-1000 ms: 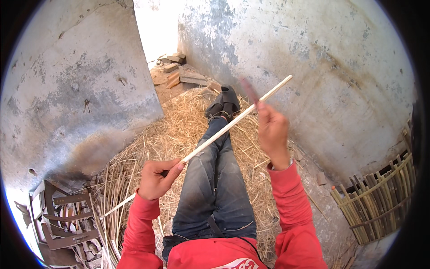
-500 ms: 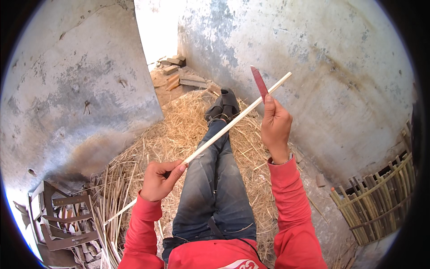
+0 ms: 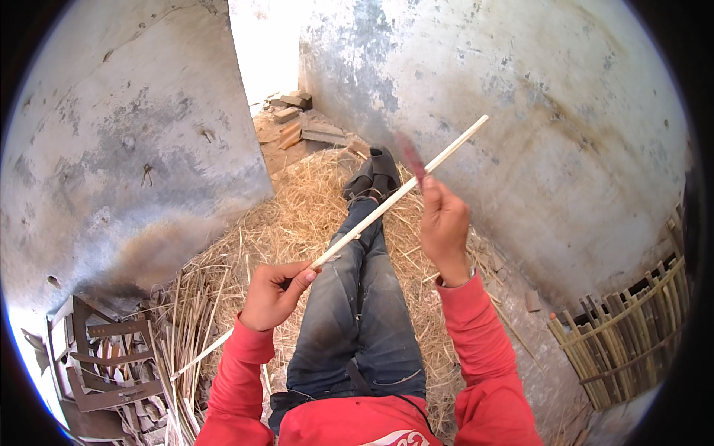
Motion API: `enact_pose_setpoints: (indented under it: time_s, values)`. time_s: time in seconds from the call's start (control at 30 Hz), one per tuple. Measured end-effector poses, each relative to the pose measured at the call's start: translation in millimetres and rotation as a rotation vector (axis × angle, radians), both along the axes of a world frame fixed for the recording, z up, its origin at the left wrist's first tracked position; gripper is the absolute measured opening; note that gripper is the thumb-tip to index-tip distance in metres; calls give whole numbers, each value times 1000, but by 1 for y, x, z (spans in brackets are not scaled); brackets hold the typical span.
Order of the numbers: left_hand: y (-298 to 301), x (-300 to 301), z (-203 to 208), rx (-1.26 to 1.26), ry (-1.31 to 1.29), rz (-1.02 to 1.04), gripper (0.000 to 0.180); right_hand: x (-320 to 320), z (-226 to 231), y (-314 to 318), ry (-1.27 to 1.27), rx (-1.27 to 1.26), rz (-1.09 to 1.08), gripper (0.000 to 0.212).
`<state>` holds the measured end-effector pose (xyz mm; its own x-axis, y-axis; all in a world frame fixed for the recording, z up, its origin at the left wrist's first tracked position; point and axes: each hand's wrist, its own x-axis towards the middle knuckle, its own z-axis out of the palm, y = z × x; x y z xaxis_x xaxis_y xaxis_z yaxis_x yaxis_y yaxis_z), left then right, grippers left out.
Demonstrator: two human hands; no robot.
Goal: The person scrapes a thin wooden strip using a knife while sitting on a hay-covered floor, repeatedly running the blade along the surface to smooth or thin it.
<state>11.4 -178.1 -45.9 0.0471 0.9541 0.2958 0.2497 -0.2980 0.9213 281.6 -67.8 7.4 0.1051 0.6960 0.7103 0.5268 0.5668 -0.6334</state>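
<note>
My left hand [image 3: 277, 296] is closed round a long pale bamboo stick [image 3: 401, 192], thumb pressed along it. The stick slants from beside the left forearm, over my legs, up to the far right. In my right hand [image 3: 446, 227] is a reddish flat-bladed knife [image 3: 411, 160], blurred by motion. Its blade points up and left and crosses the stick, or lies very close to it; whether they touch I cannot tell. A small pale curl hangs at the stick's middle, over my jeans.
Shavings and straw [image 3: 305, 189] cover the floor around my legs [image 3: 357, 320]. Left lie thin split strips [image 3: 195, 327] and a dark broken frame [image 3: 119, 364]. A slatted bamboo basket [image 3: 632, 334] stands right. Bricks [image 3: 291, 104] are piled by the opening between two walls [image 3: 483, 74].
My right hand has moved left and nearer to me, bringing the knife down along the stick. My left hand and the stick have barely shifted.
</note>
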Motion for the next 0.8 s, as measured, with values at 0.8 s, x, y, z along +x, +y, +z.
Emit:
enact_pose_setpoints:
  time_s: [0.8]
  values:
    - [22,18,6,-193,-240,-144,27,-57,-48,-36,86,-167,346,41]
